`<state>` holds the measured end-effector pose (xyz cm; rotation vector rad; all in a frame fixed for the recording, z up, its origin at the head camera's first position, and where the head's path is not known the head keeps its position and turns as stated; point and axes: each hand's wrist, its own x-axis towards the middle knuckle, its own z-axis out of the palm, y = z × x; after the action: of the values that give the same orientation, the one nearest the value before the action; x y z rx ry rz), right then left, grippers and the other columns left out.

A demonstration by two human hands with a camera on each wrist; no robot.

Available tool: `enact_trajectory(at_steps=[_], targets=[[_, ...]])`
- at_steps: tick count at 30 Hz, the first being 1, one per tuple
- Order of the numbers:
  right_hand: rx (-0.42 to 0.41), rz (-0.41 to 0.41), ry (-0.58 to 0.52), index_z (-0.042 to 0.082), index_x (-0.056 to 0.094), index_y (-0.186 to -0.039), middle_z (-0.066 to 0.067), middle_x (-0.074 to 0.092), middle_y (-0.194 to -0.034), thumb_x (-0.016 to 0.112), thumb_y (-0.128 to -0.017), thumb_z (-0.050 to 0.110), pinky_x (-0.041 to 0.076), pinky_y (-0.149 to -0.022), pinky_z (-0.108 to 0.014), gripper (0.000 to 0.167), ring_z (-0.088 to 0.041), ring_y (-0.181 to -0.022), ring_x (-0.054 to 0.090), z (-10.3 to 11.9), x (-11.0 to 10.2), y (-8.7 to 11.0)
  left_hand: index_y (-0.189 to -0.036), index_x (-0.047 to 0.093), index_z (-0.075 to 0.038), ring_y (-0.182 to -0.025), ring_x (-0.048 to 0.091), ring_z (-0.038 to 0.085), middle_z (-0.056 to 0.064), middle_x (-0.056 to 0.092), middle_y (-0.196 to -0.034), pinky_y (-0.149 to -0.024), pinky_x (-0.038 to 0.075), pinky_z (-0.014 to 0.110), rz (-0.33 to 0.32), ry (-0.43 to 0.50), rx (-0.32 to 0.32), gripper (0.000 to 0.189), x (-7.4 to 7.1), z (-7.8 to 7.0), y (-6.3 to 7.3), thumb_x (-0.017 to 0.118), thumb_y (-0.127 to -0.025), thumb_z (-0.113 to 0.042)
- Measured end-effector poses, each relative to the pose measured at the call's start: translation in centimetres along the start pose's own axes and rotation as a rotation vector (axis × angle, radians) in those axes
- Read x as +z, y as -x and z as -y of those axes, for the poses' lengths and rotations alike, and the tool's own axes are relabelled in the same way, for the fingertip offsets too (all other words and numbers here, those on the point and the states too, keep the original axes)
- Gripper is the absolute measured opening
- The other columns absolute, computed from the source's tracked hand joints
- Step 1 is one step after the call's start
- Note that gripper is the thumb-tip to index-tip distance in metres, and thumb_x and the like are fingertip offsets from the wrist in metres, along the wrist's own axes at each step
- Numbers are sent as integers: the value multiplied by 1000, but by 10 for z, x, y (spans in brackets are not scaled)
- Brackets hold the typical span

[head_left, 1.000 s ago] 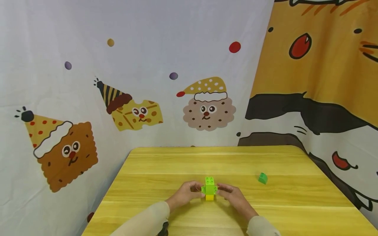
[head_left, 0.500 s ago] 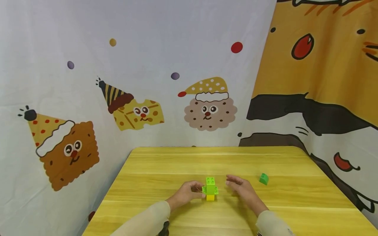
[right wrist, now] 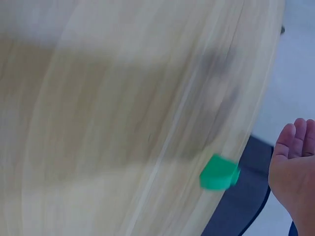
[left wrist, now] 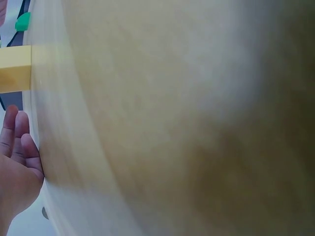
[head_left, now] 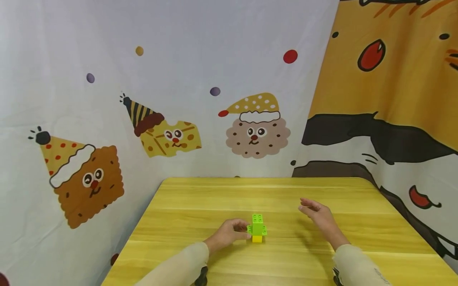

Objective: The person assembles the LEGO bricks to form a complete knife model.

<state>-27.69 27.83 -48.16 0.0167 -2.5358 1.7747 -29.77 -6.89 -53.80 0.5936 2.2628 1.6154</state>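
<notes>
A small stack of toy bricks (head_left: 257, 228) stands upright on the wooden table, lime green above a yellow base brick (left wrist: 15, 73) with a studded green piece out to either side. My left hand (head_left: 229, 234) holds the stack at its left side piece, thumb and fingers curved around it. My right hand (head_left: 322, 220) is away to the right above the table, fingers loosely extended and holding nothing. A darker green curved brick (right wrist: 218, 173) lies near it in the right wrist view. The right hand covers that brick in the head view.
The wooden table (head_left: 200, 194) ends at a far edge with rounded corners. Behind it hangs a white cloth (head_left: 186, 71) printed with cartoon snacks. A cloth with a large orange figure (head_left: 400, 87) hangs at the right.
My right hand has let go of the stack's right side and moved right and farther back, over the dark green brick. The left hand stays at the stack. The head view has turned slightly left.
</notes>
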Motion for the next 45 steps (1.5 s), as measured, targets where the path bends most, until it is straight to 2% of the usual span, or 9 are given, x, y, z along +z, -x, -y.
enact_trajectory(at_steps=[7, 14, 22, 29, 35, 39, 45], targets=[[46, -59, 27, 3, 35, -153, -22, 36, -153, 60, -97, 49, 29, -110, -57, 76, -39, -138, 34, -10, -34, -1, -118, 69, -13, -94, 58, 18, 0, 65, -102, -78, 49, 33, 8, 11, 5, 34, 1, 0, -2, 78, -88, -25], [111, -81, 59, 3, 30, -155, -25, 28, -156, 59, -97, 51, 28, -109, -58, 81, -44, -140, 28, -23, -57, -2, -117, 69, -13, -95, 58, 18, 1, 65, -104, -79, 49, 33, 0, 13, 5, 32, 1, -2, 0, 77, -89, -24], [178, -37, 127, 1, 25, -156, -28, 21, -158, 58, -95, 56, 30, -108, -58, 88, -47, -140, 25, -38, -64, -4, -118, 69, -13, -94, 59, 18, 2, 65, -104, -78, 50, 32, -2, 15, 5, 32, -1, -4, 2, 77, -89, -24], [199, 9, 178, -2, 23, -155, -33, 19, -156, 57, -100, 43, 27, -108, -63, 78, -52, -139, 23, -54, -66, -8, -117, 70, -15, -94, 58, 17, 0, 65, -104, -79, 49, 32, -8, -2, -2, 32, 0, -3, 0, 77, -88, -25], [193, 24, 223, -6, 26, -153, -35, 24, -153, 61, -98, 45, 32, -106, -61, 82, -53, -137, 27, -68, -68, -13, -118, 70, -16, -97, 58, 17, -2, 65, -105, -81, 49, 33, -9, -5, -7, 32, 0, -2, -1, 77, -89, -26], [161, 35, 291, -8, 31, -150, -35, 32, -149, 63, -96, 47, 41, -98, -58, 83, -53, -132, 35, -75, -72, -16, -118, 69, -15, -96, 58, 16, -2, 65, -104, -81, 49, 33, -13, -7, -7, 33, 0, -1, -2, 78, -88, -26], [106, 62, 358, -10, 40, -144, -34, 47, -138, 67, -94, 44, 50, -87, -48, 79, -48, -121, 49, -83, -79, -20, -117, 70, -15, -93, 58, 15, -2, 65, -102, -79, 49, 31, -16, -4, 0, 32, 0, 1, -3, 78, -88, -24]])
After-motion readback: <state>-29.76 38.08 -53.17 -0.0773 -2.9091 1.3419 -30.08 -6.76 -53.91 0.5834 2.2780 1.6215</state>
